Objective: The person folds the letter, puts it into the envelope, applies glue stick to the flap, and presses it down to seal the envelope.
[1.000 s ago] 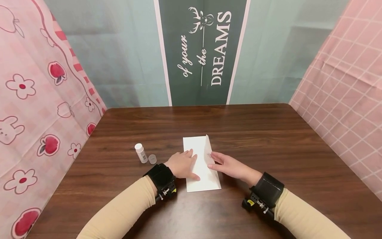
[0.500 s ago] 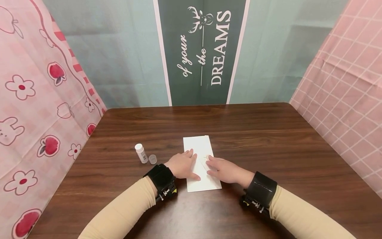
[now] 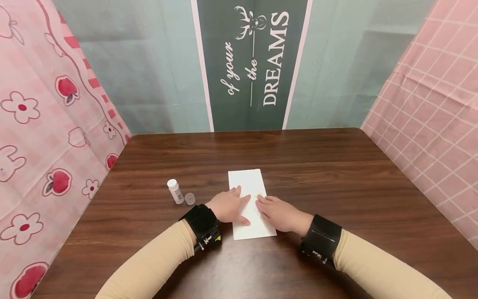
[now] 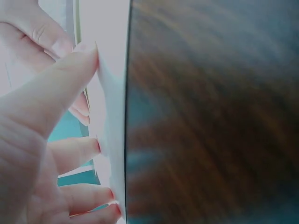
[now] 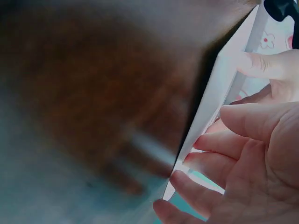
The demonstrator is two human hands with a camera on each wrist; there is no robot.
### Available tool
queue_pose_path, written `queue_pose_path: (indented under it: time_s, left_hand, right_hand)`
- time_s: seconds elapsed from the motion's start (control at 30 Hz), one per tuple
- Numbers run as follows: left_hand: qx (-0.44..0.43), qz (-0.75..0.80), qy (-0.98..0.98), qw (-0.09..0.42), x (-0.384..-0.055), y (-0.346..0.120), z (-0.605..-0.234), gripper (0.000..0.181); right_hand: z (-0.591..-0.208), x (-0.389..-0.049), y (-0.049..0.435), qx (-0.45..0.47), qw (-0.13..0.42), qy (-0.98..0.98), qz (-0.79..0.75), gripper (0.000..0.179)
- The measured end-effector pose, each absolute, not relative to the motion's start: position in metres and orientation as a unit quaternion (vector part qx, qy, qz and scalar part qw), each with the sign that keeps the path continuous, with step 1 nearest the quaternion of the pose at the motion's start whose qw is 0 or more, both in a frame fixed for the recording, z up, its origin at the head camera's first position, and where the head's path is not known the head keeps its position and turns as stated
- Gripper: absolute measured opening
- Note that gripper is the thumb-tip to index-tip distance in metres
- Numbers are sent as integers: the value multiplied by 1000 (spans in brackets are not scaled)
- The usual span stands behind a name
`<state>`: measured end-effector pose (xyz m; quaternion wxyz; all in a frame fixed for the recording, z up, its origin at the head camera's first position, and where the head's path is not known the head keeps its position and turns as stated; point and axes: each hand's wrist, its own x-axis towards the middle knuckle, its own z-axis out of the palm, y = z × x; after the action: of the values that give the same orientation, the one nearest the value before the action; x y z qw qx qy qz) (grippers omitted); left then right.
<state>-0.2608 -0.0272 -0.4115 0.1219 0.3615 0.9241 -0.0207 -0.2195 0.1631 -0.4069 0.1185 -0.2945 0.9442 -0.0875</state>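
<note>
A folded white sheet of paper (image 3: 244,178) lies on the table, its long sides running away from me. My left hand (image 3: 227,206) rests on its left half, fingers and thumb spread. On the right half, my right hand (image 3: 281,214) presses a folded-over flap down with extended fingers. A slanting edge of that flap shows between the hands. In the left wrist view the thumb (image 4: 70,79) touches the paper; the right wrist view shows fingertips (image 5: 180,177) along its edge. Part of the paper is hidden under both hands.
Left of the paper stands a small white tube (image 3: 175,192) like a glue stick, with a dark-printed label. A clear round cap (image 3: 190,199) lies beside it. The brown wooden table (image 3: 317,166) reaches back to hanging cloths on three sides.
The paper's raised right side has come down flat toward the left. My right hand moved left onto it, while the left hand stayed in place on the paper.
</note>
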Motion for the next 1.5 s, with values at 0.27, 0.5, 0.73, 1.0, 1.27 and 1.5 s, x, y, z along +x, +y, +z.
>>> queue_pose_path:
  time_s: [0.27, 0.5, 0.73, 1.0, 1.27, 1.5]
  left_hand:
    - [381, -8, 917, 117, -259, -27, -408, 75]
    - [396, -27, 913, 95, -258, -23, -409, 78]
    - [386, -37, 917, 96, -256, -21, -406, 83]
    - [370, -45, 922, 105, -257, -23, -403, 85]
    - [376, -40, 920, 106, -258, -25, -408, 82]
    - [373, -40, 920, 112, -258, -25, -408, 82]
  right_hand:
    - [-405, -233, 147, -291, 123, 949, -3, 40]
    - [-398, -259, 141, -270, 159, 949, 19, 39]
    - [-398, -255, 147, -303, 162, 938, 40, 40]
    - [-395, -224, 148, -332, 141, 930, 72, 47]
    - [-395, -194, 159, -357, 121, 925, 53, 44]
    - [-394, -170, 170, -366, 108, 924, 19, 40]
